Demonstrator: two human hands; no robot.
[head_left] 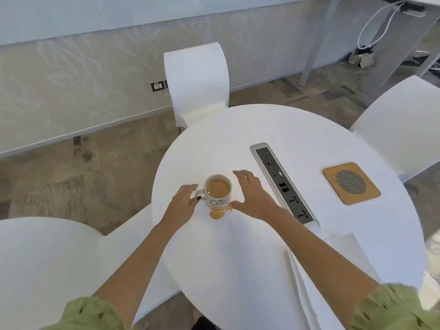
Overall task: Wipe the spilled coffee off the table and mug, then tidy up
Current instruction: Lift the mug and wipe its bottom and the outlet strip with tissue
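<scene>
Near the table's [273, 270] left edge stands the mug [218, 191], full of coffee, with the spill [217, 214] touching its near side. Left hand [183, 201] by the handle and right hand [252, 194] beside the mug both show spread fingers, gripping nothing. Wiping has not begun; lifting the mug clear likely comes next, and no cloth is visible.

Head camera, high above table [262, 129], facing forward-down, wide-angle.

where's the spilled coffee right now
In the head view, the spilled coffee pools on the white table at the mug's near side, between both hands.
</scene>
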